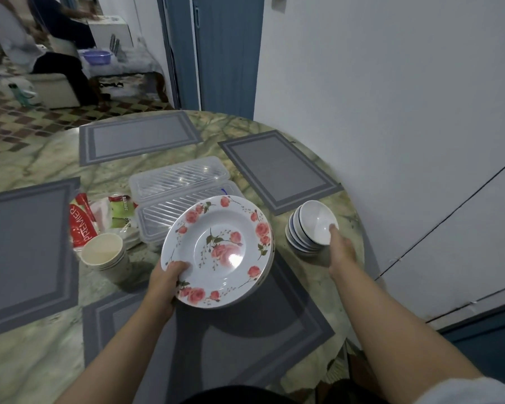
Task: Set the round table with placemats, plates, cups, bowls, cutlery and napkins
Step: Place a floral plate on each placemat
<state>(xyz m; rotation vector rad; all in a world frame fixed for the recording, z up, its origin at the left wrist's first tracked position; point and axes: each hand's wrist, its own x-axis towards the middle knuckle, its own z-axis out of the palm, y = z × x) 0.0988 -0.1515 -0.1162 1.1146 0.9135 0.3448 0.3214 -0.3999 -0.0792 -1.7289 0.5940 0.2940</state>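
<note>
My left hand (pixel 165 282) grips the near-left rim of a stack of white plates with pink roses (pixel 219 252), held tilted above the nearest grey placemat (pixel 216 345). My right hand (pixel 340 250) holds the near edge of a stack of white bowls (pixel 311 228), thumb on the top bowl's rim; the stack leans toward me near the table's right edge. Three more grey placemats lie at the left (pixel 24 243), the far side (pixel 137 138) and the far right (pixel 277 170). Stacked paper cups (pixel 104 253) stand left of the plates. A napkin pack (pixel 120 211) lies behind the cups.
The round marble-patterned table (pixel 41 363) holds two clear plastic boxes (pixel 178 182) in the middle and a red packet (pixel 80 225). A white wall runs close along the right, a blue door behind. People sit in the room at the far left.
</note>
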